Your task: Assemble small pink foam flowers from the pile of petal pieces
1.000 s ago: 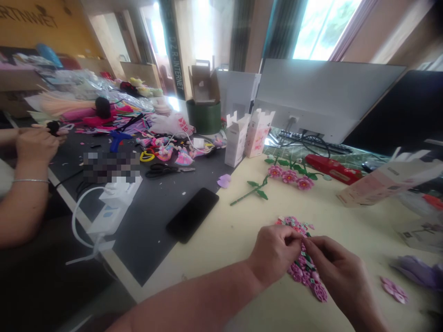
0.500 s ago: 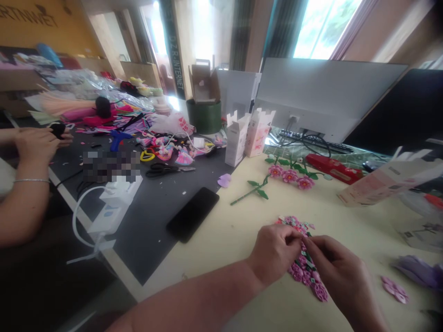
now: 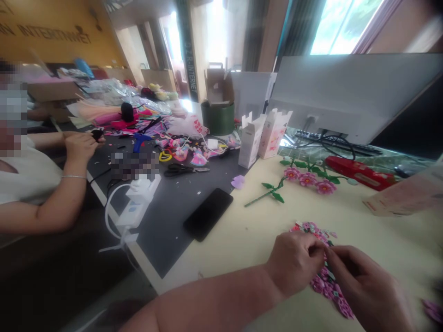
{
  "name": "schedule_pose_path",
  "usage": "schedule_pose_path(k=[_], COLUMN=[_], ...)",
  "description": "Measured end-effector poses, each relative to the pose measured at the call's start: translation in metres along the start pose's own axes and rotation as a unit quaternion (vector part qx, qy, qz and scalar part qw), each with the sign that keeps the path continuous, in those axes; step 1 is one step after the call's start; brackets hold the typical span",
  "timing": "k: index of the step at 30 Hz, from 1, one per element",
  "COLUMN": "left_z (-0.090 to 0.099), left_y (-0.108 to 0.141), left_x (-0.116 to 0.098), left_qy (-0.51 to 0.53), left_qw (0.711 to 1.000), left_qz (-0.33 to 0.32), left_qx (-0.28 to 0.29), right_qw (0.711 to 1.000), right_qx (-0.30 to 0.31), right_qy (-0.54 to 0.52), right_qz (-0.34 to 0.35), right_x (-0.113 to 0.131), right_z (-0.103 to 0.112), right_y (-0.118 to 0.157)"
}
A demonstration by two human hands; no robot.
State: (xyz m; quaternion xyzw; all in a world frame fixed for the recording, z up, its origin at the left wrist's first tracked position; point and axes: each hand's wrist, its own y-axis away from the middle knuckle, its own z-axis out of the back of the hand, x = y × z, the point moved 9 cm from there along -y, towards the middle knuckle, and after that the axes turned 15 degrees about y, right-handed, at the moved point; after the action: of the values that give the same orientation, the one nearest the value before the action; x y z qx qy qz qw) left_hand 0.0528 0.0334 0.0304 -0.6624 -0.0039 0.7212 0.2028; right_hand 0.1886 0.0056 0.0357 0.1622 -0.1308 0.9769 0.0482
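Observation:
Over a pile of small pink and green plastic building pieces [image 3: 325, 286], my left hand [image 3: 296, 258] and my right hand [image 3: 363, 281] meet with fingertips pinched together. Whatever lies between the fingers is too small or hidden to make out. The pile spreads behind and below both hands on the cream tabletop [image 3: 235, 249]. Beyond it lies an assembled flower stem [image 3: 265, 196] with green leaves and several pink blossoms [image 3: 308, 180]. A loose pink piece [image 3: 432, 309] sits at the lower right edge, partly out of view.
A black phone [image 3: 208, 214], scissors [image 3: 187, 169] and a power strip [image 3: 138, 203] lie to the left. White cartons [image 3: 251, 143] stand at the back, before a monitor [image 3: 346, 97]. Farther right are a red object [image 3: 360, 173] and a tilted box [image 3: 404, 191]. A co-worker [image 3: 51, 184] sits at left.
The view has turned left, so everything appears farther right and more of the co-worker shows. My hands stay pinched together over the pile.

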Motion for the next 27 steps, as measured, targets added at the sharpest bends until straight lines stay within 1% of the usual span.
schedule_pose_path(k=[6, 9, 12, 22, 27], left_z=[-0.001, 0.0, 0.0, 0.0, 0.002], left_y=[0.0, 0.0, 0.0, -0.001, -0.001], left_x=[0.001, 0.002, 0.002, 0.001, 0.001], left_qy=[-0.003, 0.004, 0.008, 0.014, 0.035], left_qw=[1.0, 1.0, 1.0, 1.0, 0.999], left_qz=[0.01, 0.01, 0.009, 0.018, 0.027], left_qx=[0.0, -0.006, -0.012, -0.008, -0.014], right_qw=[0.999, 1.0, 1.0, 1.0, 1.0], right_qx=[-0.023, -0.019, -0.016, -0.023, -0.003], right_qy=[0.025, 0.008, -0.005, -0.013, -0.027], right_qz=[0.006, 0.016, 0.009, 0.0, -0.008], right_x=[0.008, 0.008, 0.005, 0.013, 0.007], right_z=[0.007, 0.003, 0.001, 0.006, 0.002], right_y=[0.003, 0.003, 0.003, 0.004, 0.002])
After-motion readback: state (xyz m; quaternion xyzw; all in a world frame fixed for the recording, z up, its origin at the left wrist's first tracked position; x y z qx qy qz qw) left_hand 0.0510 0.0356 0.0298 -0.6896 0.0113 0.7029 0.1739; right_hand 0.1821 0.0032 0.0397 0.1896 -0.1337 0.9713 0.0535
